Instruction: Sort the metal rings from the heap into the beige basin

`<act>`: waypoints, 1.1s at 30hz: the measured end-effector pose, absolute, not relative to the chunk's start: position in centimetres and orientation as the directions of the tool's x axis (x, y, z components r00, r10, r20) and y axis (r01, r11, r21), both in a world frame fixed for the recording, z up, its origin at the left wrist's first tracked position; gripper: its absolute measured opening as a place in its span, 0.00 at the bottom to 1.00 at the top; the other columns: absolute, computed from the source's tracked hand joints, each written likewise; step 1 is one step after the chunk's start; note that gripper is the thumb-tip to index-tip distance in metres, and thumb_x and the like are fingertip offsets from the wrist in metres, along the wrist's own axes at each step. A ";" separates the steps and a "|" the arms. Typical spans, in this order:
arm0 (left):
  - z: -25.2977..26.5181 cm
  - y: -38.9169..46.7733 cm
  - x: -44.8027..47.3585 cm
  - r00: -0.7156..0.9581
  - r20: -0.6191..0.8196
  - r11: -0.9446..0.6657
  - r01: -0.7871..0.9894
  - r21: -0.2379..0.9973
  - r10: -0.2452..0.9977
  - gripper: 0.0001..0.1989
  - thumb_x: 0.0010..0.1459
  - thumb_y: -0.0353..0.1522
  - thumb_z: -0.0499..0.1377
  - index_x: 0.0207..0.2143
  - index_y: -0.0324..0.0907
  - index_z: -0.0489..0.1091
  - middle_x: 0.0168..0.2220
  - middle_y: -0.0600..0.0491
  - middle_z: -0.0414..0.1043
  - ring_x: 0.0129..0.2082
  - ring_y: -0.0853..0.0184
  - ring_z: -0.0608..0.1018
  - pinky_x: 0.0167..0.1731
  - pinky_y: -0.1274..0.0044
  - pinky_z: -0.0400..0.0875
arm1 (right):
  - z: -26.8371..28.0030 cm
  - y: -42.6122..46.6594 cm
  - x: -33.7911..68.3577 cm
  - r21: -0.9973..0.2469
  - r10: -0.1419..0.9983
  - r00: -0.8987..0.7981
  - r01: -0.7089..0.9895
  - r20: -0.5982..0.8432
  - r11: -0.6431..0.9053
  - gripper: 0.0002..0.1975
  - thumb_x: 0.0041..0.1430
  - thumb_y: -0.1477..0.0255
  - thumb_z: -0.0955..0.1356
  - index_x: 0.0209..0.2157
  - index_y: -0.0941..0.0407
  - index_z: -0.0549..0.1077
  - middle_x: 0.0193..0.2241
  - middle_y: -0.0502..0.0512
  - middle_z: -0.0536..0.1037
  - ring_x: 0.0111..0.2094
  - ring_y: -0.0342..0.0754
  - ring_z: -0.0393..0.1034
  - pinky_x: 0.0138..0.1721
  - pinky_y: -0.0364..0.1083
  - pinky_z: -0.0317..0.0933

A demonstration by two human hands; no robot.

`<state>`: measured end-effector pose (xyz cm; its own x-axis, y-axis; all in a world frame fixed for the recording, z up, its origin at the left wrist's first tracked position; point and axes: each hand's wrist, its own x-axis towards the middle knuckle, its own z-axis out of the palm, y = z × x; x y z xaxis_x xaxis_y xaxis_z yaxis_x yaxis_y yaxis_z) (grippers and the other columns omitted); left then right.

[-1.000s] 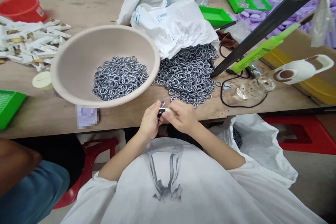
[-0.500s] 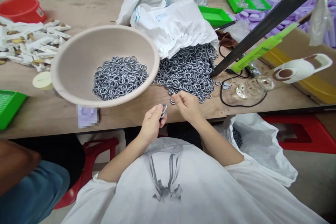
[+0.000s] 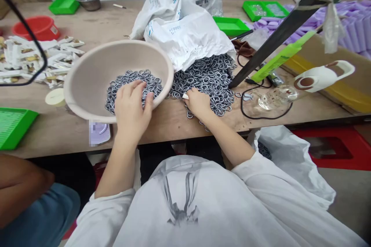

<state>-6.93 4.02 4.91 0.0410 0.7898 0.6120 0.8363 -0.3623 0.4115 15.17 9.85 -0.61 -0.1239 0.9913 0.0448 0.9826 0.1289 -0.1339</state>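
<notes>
My left hand [image 3: 131, 104] is over the near rim of a beige basin [image 3: 84, 73], thumb and fingers apart, and I see nothing in its grasp. Below it in the basin lies a heap of grey metal rings [image 3: 155, 81], partly covered by the hand. My right hand [image 3: 197, 102] rests at the near edge of a larger pile of the same rings [image 3: 208, 73]. Its fingers are curled together, with a small whitish bit at their tips; what they hold is hidden. This pile spills from the mouth of a white printed sack [image 3: 185, 31].
White strips [image 3: 37, 60] lie left near a red tub [image 3: 36, 27]. A dark slanted post [image 3: 261, 52], a clear bottle with white lid [image 3: 324, 77] and a black cable [image 3: 261, 117] stand or lie right. Another person's arm [image 3: 23, 189] is at lower left.
My left hand has moved left and forward from the table edge to the basin and opened; the ring it held is no longer in it. My right hand has shifted slightly forward to the pile.
</notes>
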 end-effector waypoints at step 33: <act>-1.8 0.2 0.3 -0.060 0.108 -0.114 -0.115 0.987 0.992 0.15 0.51 0.42 0.69 0.31 0.40 0.72 0.27 0.55 0.73 0.26 0.72 0.73 0.30 0.80 0.70 | -0.1 2.0 14.0 -0.984 0.985 -0.091 0.088 0.144 0.152 0.11 0.58 0.64 0.68 0.34 0.55 0.81 0.30 0.52 0.77 0.32 0.45 0.70 0.34 0.45 0.63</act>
<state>0.26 0.19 -1.82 -0.0600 0.9923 0.1080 -0.1153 -0.1143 0.9867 14.04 2.01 -0.12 -0.0910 0.9854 0.1438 0.0879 0.1518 -0.9845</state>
